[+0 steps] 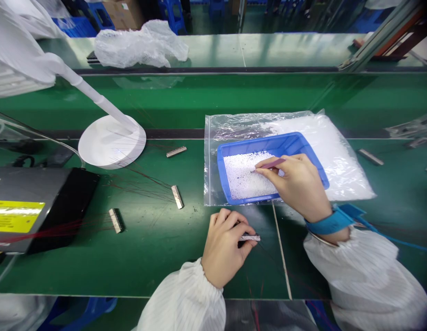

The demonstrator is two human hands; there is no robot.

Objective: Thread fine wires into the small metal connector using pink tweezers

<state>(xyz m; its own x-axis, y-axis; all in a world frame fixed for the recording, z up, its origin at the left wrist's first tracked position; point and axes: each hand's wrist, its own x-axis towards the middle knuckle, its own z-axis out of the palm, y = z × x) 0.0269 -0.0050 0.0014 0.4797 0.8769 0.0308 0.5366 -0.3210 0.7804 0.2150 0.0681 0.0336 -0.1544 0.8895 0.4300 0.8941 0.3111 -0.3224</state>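
My right hand [299,184], with a blue band at the wrist, pinches a pair of purple tweezers [273,164]. Their tip reaches into small white beads [246,172] inside a blue plastic tray [230,200]. Below the tray, my left hand [227,243] is closed around a small light-coloured connector block [250,237] at the tabletop; the fingers hide part of it. The tray sits on a clear zip bag [344,170] filled with white material.
Similar small blocks [177,196] with thin dark red wires lie to the left, near a white lamp base [112,142]. A grey and black box [34,202] with a yellow label stands at far left. Crumpled plastic wrap [141,43] lies on the back ledge.
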